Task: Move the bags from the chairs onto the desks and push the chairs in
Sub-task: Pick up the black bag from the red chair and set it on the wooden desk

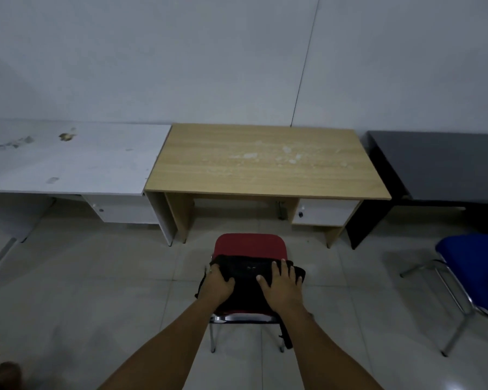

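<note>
From the head camera, a black soft fabric bag (251,280) lies on the red padded seat of a chrome-legged chair (250,244), which stands on the pale tiled floor (96,277) a little way out from the desks. Both arms reach down to it. The left hand (219,281) is on the bag's left end with its fingers curled over the cloth, clamped on it. The right hand (282,282) lies flat on the bag's right side, fingers spread apart, pressing rather than gripping (a strap hangs off the near right corner of the seat).

Beyond the chair, against the grey wall, stands a light wood-grain worktop (265,161) with a white drawer under its right side. To its left, touching it, is a stained white worktop (68,161); to its right, a dark grey worktop (440,164). A blue padded chair with chrome legs (473,271) sits near the right edge, clear of the desks.
</note>
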